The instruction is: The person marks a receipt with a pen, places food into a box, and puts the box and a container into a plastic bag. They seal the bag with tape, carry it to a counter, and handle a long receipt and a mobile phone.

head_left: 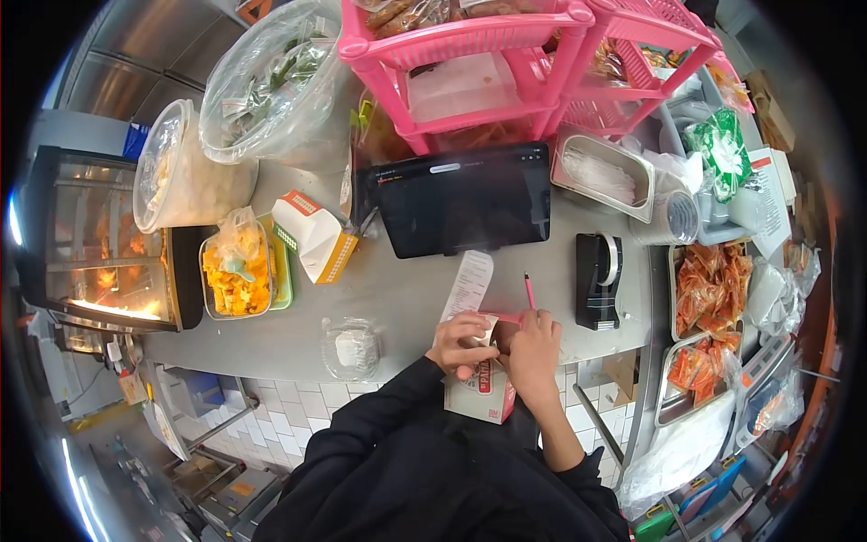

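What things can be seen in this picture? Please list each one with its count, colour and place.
paper box: one, white and red, at the counter's near edge, under both hands
receipt: one, white, on the counter in front of the screen
pen: one, pink, right of the receipt
screen: one, black, middle of the counter
tape dispenser: one, black, right of the pen
open carton: one, white and orange, left of the screen
food tub: one, clear with yellow food, left side
lidded cup: one, clear, near edge
rack: one, pink, behind the screen
sauce packets: many, orange, trays at right
left hand: on the box top
right hand: on the box top
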`<control>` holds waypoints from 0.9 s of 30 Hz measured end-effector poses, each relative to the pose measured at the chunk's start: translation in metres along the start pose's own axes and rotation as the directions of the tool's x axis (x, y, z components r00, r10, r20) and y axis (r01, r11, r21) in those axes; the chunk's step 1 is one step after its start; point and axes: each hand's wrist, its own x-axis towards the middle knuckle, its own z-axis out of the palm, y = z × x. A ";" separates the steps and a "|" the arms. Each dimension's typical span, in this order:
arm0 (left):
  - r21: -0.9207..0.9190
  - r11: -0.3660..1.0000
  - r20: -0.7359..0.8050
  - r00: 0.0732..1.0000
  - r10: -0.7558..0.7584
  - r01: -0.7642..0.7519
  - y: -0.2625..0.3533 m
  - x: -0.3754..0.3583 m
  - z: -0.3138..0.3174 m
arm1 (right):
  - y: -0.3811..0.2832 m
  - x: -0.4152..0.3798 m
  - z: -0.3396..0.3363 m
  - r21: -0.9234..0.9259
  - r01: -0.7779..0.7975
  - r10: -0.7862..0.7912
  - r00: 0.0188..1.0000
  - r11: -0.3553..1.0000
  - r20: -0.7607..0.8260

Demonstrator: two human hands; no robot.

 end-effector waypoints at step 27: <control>-0.177 0.984 -0.144 0.989 -0.028 0.002 0.016 -0.011 0.016 | -0.007 -0.061 -0.021 0.174 0.079 -0.077 0.997 0.982 -0.016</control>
